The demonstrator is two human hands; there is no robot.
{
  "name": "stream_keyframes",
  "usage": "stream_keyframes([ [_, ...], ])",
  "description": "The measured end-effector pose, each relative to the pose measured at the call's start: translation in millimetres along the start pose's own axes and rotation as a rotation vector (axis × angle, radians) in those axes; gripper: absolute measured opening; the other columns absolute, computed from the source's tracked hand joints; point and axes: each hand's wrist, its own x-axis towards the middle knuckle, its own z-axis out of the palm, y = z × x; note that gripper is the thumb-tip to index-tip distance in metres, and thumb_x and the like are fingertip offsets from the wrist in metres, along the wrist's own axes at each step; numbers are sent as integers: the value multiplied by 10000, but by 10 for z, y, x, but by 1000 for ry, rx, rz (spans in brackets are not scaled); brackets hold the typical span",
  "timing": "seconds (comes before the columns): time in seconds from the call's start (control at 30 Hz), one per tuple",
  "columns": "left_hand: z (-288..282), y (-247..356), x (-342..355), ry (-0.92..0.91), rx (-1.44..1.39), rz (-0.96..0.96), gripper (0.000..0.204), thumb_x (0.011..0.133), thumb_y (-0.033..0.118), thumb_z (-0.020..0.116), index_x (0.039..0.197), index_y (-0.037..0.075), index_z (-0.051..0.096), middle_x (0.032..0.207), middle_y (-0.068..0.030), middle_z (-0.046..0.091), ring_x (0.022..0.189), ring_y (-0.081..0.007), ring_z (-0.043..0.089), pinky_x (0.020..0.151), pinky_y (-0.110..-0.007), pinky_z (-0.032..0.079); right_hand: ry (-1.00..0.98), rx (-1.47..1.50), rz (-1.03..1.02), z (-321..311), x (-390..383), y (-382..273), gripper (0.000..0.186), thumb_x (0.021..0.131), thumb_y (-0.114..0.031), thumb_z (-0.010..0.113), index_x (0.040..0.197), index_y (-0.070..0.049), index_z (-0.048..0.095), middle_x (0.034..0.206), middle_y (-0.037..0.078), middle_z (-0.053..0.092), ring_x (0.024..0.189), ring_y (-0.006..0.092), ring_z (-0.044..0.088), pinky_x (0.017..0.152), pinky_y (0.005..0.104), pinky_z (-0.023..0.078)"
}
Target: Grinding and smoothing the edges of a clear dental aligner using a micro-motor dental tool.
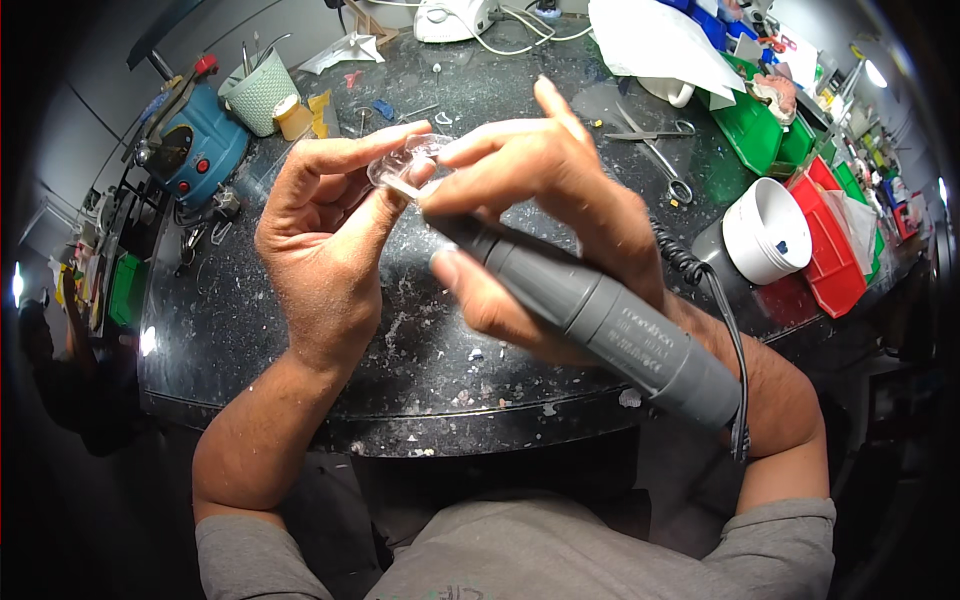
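My left hand (pixel 330 230) pinches a clear plastic piece (pixel 405 160), curved and tray-like, above the middle of the bench. My right hand (pixel 540 220) is closed round a dark grey rotary handpiece (pixel 620 335), tilted with its working end up at the plastic piece. The very tip is hidden behind my fingers, so contact cannot be made out. A coiled black cord (pixel 695 260) runs from the handpiece's back end alongside my right wrist.
Speckled black bench (pixel 430 385); scissors (pixel 650 150), white tub (pixel 765 230), red bin (pixel 825 270), green bins (pixel 740 140) at right; blue machine (pixel 195 150), mesh cup (pixel 255 90) at back left; white device (pixel 450 20) and paper (pixel 650 40) behind.
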Motion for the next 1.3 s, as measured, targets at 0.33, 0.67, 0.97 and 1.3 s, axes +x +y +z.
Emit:
stream_keyframes([
  [0.33, -21, 2, 10, -20, -17, 34, 206, 867, -94, 648, 1050, -26, 579, 1125, -203, 675, 1069, -227, 661, 966, -334, 537, 50, -64, -29, 36, -13, 63, 361, 699, -111, 799, 1030, -203, 690, 948, -49, 649, 1021, 186, 620, 1128, 620, 222],
  [0.67, -6, 0, 7, 8, -77, -74, 247, 839, -62, 704, 1054, 3, 601, 1132, -178, 671, 1094, -205, 646, 940, -310, 544, 227, 239, 38, -46, 59, 58, 265, 928, -239, 692, 1074, -24, 636, 899, 31, 653, 856, 108, 621, 861, 338, 510],
  [0.97, -20, -57, -3, -24, -243, -215, 323, 825, -22, 731, 1131, 17, 634, 1132, -102, 670, 1106, -166, 611, 968, -312, 501, 80, 662, 534, 13, -29, 190, 255, 892, -73, 705, 1132, -44, 623, 1016, 21, 619, 948, 92, 592, 878, 242, 478],
  [1.3, 1, -3, 19, -1, -316, -283, 367, 939, 104, 645, 1256, -59, 560, 1101, -181, 687, 1019, -196, 674, 924, -326, 544, 96, 669, 563, 48, -37, 181, 252, 899, -88, 711, 1126, -45, 610, 1075, 33, 619, 995, 95, 588, 897, 242, 478],
])
